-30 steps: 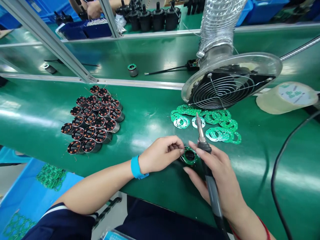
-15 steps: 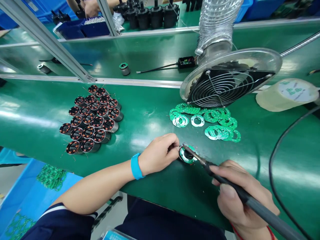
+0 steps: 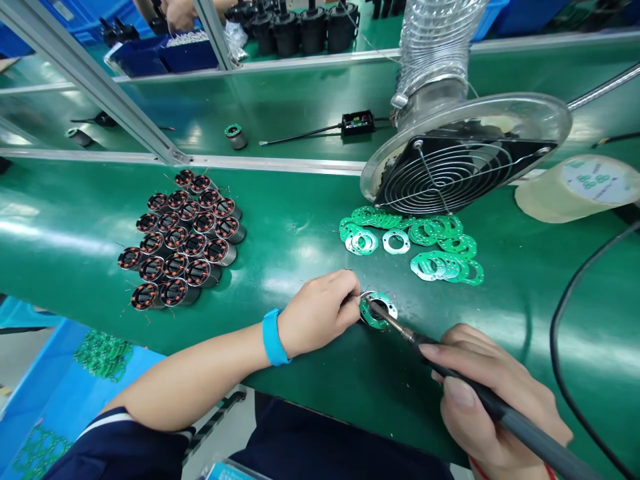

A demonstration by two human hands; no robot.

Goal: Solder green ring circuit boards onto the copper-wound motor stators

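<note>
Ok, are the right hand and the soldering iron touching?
Touching. The head view shows it: the right hand holds the soldering iron pinched between thumb and fingers.

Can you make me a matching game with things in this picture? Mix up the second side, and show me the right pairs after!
Things:
1. Soldering iron
2. Wristband
3. Cylinders with coppery windings
4. Fan

Clues:
A. Bunched together on the green table
B. Below the silvery hose
C. Held in the right hand
D. Bright blue

Right pairs: 1-C, 2-D, 3-A, 4-B.
</note>
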